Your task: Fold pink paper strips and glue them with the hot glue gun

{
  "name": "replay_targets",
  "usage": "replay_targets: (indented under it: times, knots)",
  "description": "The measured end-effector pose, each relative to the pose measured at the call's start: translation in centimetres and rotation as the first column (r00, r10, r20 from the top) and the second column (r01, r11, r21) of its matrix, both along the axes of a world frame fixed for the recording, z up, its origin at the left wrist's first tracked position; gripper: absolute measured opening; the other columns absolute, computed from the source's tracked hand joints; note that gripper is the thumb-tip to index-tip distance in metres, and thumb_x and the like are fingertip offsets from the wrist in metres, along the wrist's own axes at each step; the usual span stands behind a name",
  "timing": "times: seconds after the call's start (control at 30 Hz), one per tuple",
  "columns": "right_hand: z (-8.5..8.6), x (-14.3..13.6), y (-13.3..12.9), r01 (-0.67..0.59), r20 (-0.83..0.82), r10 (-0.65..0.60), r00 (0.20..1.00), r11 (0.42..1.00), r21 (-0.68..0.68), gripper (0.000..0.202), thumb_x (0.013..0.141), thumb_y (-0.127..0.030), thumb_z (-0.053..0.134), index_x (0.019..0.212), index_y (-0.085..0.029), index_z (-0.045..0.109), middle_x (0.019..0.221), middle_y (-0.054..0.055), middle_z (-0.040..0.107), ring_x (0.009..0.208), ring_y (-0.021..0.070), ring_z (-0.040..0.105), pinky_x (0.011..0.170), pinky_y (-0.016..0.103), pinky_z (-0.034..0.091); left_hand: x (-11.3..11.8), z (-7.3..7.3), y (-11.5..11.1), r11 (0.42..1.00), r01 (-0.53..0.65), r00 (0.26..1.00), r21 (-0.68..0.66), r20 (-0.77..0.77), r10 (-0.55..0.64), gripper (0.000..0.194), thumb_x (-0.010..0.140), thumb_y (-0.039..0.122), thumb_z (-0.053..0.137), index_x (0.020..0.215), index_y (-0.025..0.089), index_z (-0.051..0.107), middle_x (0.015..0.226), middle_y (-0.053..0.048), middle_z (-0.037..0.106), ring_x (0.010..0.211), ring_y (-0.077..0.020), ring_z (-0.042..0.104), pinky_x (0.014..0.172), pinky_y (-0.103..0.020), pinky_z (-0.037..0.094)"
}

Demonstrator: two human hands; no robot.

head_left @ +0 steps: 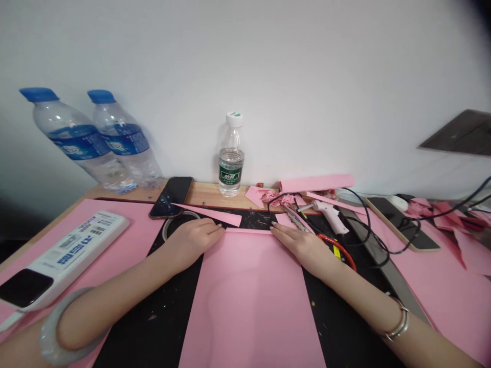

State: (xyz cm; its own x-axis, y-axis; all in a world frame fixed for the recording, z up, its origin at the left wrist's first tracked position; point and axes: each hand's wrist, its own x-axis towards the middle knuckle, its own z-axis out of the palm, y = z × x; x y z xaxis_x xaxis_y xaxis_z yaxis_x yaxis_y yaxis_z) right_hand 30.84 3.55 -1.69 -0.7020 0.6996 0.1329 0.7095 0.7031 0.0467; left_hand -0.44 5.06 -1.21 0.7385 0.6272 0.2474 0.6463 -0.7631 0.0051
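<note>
A long pink sheet of paper lies in front of me on a black mat, with a narrow strip along its far edge folded up. My left hand holds the left end of that edge, fingers close together. At the right end, my right hand grips the same edge, its thumb hidden beneath the hand. A thin pink paper strip lies just beyond the fingers. Close to my left hand is a ring-shaped roll, partly covered.
Two large bottles lean at the left, and a small water bottle stands by the wall. A black phone, a white device, a glue gun, red-handled scissors, another phone, cables and paper scraps surround the mat.
</note>
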Motion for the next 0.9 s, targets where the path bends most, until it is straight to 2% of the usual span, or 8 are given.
replay_targets:
  times: [0.13,0.23,0.3,0.37,0.43,0.67,0.77,0.9]
  knots:
    - [0.5,-0.4,-0.4,-0.023,0.024,0.024,0.999,0.999,-0.023,0.049,0.083,0.001,0.041,0.131,-0.01,0.051,0.134,0.017,0.053,0.12,0.0255,0.054,0.096,0.04,0.05,0.1,-0.6,-0.8,0.999,0.025,0.998,0.041,-0.061,-0.023,0.034,0.088,0.001,0.038,0.106,0.01,0.065,0.108,-0.015,0.07,0.102,-0.0233,0.064,0.089,-0.037,0.049]
    - [1.1,-1.5,-1.3,0.055,0.068,-0.053,0.996,0.998,-0.025,0.048,0.082,-0.002,0.041,0.129,-0.004,0.052,0.133,0.021,0.052,0.121,0.0291,0.053,0.1,0.044,0.046,0.9,-0.8,-1.8,0.995,-0.025,0.983,0.093,-0.179,0.042,0.038,0.082,-0.001,0.038,0.11,0.005,0.063,0.115,-0.019,0.066,0.106,-0.0269,0.063,0.092,-0.04,0.048]
    - [1.4,-2.7,-2.1,0.141,0.078,-0.139,0.987,0.99,-0.022,0.043,0.088,-0.015,0.043,0.127,0.0,0.053,0.132,0.024,0.052,0.121,0.0333,0.051,0.101,0.048,0.043,2.0,-0.7,-2.4,0.991,-0.076,0.969,0.11,-0.225,0.099,0.039,0.079,0.002,0.04,0.11,0.002,0.063,0.115,-0.022,0.065,0.106,-0.0289,0.063,0.092,-0.042,0.046]
    - [1.4,-3.9,-2.8,0.228,0.052,-0.227,0.973,0.974,-0.016,0.055,0.092,-0.038,0.044,0.128,0.003,0.052,0.132,0.027,0.051,0.121,0.0368,0.05,0.1,0.05,0.043,3.3,-0.7,-3.0,0.988,-0.114,0.968,0.1,-0.212,0.133,0.039,0.08,0.01,0.042,0.112,0.002,0.063,0.116,-0.023,0.064,0.108,-0.0298,0.062,0.094,-0.042,0.045]
    - [1.1,-5.2,-3.1,0.258,0.032,-0.257,0.966,0.966,-0.031,0.069,0.09,-0.051,0.044,0.13,0.005,0.048,0.134,0.029,0.046,0.123,0.0385,0.048,0.1,0.05,0.043,4.6,-0.8,-3.3,0.988,-0.131,0.974,0.083,-0.175,0.144,0.042,0.083,0.018,0.041,0.115,0.001,0.06,0.12,-0.024,0.062,0.112,-0.0309,0.059,0.096,-0.043,0.043]
    - [0.4,-7.4,-2.5,0.106,-0.024,-0.112,0.993,0.978,-0.178,0.071,0.092,-0.045,0.042,0.139,0.006,0.034,0.147,0.027,0.027,0.137,0.0347,0.025,0.111,0.048,0.029,6.1,-2.0,-3.1,0.997,-0.069,0.994,-0.031,-0.088,0.066,0.05,0.083,0.015,0.039,0.128,-0.003,0.049,0.134,-0.024,0.049,0.127,-0.0325,0.045,0.103,-0.044,0.038]
    - [0.6,-6.8,-2.4,0.088,-0.028,-0.096,0.995,0.977,-0.193,0.072,0.091,-0.046,0.044,0.141,0.004,0.032,0.148,0.026,0.025,0.137,0.0344,0.025,0.11,0.049,0.03,5.6,-2.0,-3.1,0.996,-0.084,0.996,-0.025,-0.047,0.083,0.045,0.088,0.017,0.036,0.129,0.0,0.05,0.135,-0.022,0.05,0.127,-0.0298,0.046,0.102,-0.043,0.04]
    - [0.4,-4.6,-2.9,0.175,-0.012,-0.178,0.984,0.974,-0.141,0.068,0.092,-0.047,0.042,0.14,0.001,0.035,0.146,0.024,0.031,0.134,0.0331,0.033,0.107,0.048,0.036,4.4,-1.8,-3.3,0.989,-0.146,0.989,-0.016,-0.026,0.146,0.041,0.092,0.022,0.037,0.125,0.005,0.054,0.132,-0.019,0.054,0.121,-0.0275,0.053,0.1,-0.043,0.043]
